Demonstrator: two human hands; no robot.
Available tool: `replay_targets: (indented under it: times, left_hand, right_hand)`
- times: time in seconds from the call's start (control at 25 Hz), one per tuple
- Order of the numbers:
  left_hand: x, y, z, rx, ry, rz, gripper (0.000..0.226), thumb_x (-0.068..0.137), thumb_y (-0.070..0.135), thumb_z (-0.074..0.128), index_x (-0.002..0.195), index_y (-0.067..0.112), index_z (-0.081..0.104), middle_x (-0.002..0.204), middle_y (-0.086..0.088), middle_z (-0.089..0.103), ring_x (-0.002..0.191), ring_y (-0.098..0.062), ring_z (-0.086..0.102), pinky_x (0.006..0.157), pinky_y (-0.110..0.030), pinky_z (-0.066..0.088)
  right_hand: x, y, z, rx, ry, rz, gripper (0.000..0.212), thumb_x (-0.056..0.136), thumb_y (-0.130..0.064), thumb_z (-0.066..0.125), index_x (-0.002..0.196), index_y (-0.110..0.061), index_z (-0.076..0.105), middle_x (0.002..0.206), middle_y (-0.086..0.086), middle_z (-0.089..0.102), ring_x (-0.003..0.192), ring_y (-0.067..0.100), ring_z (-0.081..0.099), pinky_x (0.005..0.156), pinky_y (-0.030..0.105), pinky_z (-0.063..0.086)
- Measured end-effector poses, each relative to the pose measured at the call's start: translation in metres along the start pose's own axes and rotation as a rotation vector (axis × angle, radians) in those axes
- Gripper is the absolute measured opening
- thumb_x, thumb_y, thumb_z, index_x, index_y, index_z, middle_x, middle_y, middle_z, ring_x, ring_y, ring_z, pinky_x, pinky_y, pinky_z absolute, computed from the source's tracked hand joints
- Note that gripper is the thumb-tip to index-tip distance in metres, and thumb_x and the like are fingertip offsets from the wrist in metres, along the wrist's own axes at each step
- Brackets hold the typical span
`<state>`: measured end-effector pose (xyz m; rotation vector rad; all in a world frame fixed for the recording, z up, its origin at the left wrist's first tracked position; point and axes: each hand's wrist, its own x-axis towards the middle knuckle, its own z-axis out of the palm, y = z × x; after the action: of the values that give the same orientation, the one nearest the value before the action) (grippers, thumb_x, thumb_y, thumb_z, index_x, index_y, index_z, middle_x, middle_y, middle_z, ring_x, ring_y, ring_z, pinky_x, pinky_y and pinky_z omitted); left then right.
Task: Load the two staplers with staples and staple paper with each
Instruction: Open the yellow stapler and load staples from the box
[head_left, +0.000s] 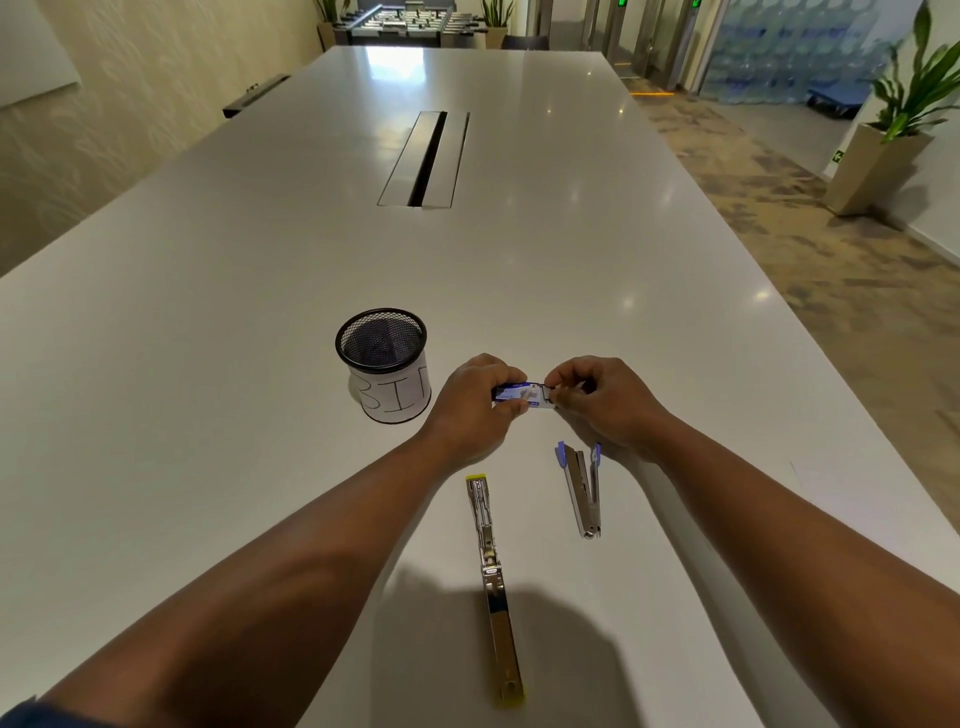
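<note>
- Two hands up over the middle of the near half of the surface (208, 270), both on one small staple box (519, 393).
- Your left hand (475, 400) is closed around the box's left end, thumb underneath, fingers curled over the top.
- Your right hand (597, 400) pinches the box's right end, where a pale inner tray sticks out a little; fingertips tight on it.
- Box is blue and white, held level just above the surface, between the two hands.
- Yellow-tipped stapler (493, 587) lies folded out flat and long, running from near the near edge up toward your hands, yellow at both ends.
- Blue-tipped stapler (584, 488) lies just right of it, nearer the right edge, hinged open in a narrow V with the hinge toward you. It sits just below your right hand; touching or not, can't tell.
- The two staplers are apart, not touching.
- Black mesh cup (382, 364) with a white paper label reading "BIN" stands left of your left hand, close but apart.
- Cable slot (423, 158) is set into the surface further out, toward the far edge.
- Possibly a white sheet at the right edge; too faint to tell.
</note>
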<state>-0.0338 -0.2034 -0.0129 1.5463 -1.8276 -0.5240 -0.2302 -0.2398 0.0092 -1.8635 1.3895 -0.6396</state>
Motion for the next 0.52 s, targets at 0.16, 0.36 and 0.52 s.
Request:
replay_targets:
  times: [0.16, 0.36, 0.52]
  left_hand:
    - [0.0, 0.0, 0.0, -0.006, 0.001, -0.002, 0.03, 0.089, 0.017, 0.076, 0.119, 0.014, 0.073, 0.105, 0.002, 0.062, 0.09, -0.011, 0.057, 0.072, -0.01, 0.039]
    - [0.0, -0.001, -0.001, -0.008, -0.007, -0.004, 0.028, 0.089, 0.017, 0.075, 0.116, 0.015, 0.074, 0.104, 0.002, 0.062, 0.091, -0.011, 0.057, 0.073, -0.01, 0.037]
    - [-0.001, 0.0, -0.001, 0.0, -0.007, 0.0, 0.028, 0.09, 0.019, 0.075, 0.118, 0.016, 0.073, 0.104, 0.002, 0.062, 0.089, -0.01, 0.057, 0.072, -0.011, 0.039]
  right_hand:
    - [0.005, -0.004, -0.004, -0.079, -0.042, -0.019, 0.01, 0.091, -0.017, 0.071, 0.094, -0.024, 0.078, 0.092, -0.002, 0.074, 0.084, 0.018, 0.065, 0.075, 0.035, 0.052]
    - [0.017, -0.016, -0.012, -0.33, -0.126, -0.113, 0.006, 0.086, -0.025, 0.078, 0.09, -0.022, 0.077, 0.098, -0.005, 0.066, 0.082, 0.012, 0.057, 0.071, 0.029, 0.046]
    - [0.018, -0.021, -0.01, -0.4, -0.132, -0.2, 0.013, 0.084, -0.026, 0.079, 0.09, -0.015, 0.076, 0.098, -0.001, 0.067, 0.089, 0.019, 0.061, 0.08, 0.039, 0.054]
